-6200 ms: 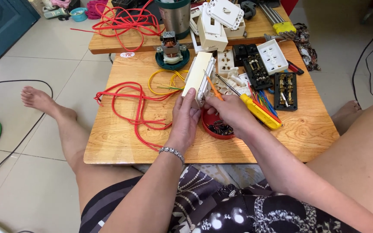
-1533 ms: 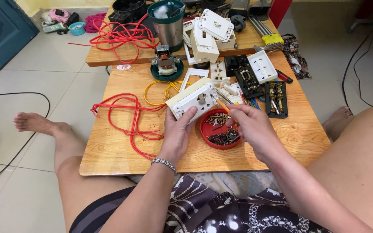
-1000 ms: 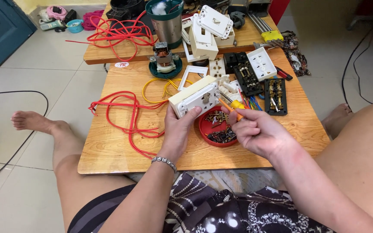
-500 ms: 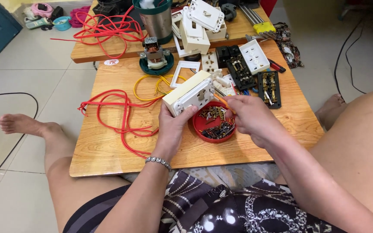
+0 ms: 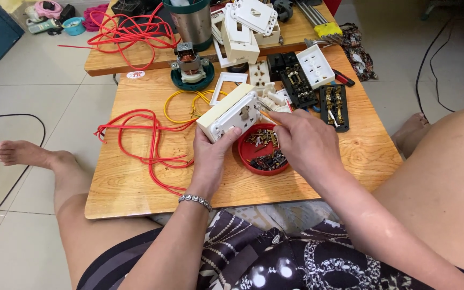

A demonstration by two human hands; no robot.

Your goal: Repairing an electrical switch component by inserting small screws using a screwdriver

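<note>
Holding the white rectangular plastic socket box [image 5: 231, 111] steady is the main requirement: the left hand [image 5: 214, 156] grips its near edge, fingers wrapped around, tilting the face toward the right. The right hand [image 5: 303, 140] is closed in a pinch on a thin orange-handled tool [image 5: 267, 116] whose tip meets the box face. Judged from this pose, keep the tool square to the fastener and the box braced against twisting. The box sits above the wooden bench [image 5: 135, 182], just left of the right hand and directly far of the red round dish of small metal parts [image 5: 261, 151]. A red coiled wire [image 5: 140, 139] lies to the left.
</note>
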